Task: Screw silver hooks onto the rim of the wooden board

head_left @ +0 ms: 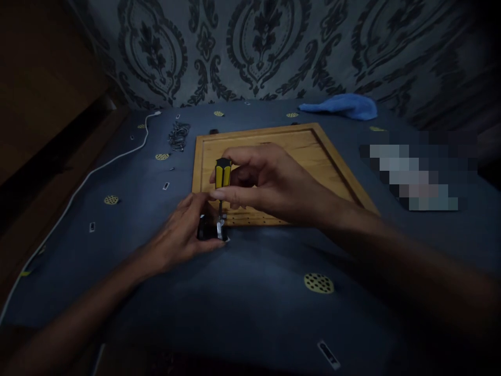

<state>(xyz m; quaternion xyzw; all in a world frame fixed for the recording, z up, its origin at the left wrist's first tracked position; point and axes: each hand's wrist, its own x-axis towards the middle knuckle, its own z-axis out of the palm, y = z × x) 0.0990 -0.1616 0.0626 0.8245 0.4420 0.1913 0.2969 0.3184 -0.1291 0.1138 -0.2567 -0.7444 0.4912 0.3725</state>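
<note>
My right hand [266,175] pinches the yellow-and-black handle of a screwdriver [223,173], which stands upright with its shaft pointing down. Its tip meets a metal piece at the near left corner of a wooden panel [250,149] with a raised frame. Below the tip sits what looks like a black caster wheel [206,228] with a shiny metal bracket. My left hand [182,227] is closed around that caster from the left, thumb along its near side. The fingers partly cover it, and any screw under the tip is too small to make out.
A pile of small metal hardware [179,137] lies left of the panel. A white cable [117,154] runs along the left side. A blue cloth [344,106] lies at the back right, and a blurred-out object [410,172] at the right. Dark pieces [213,131] stick out behind the panel.
</note>
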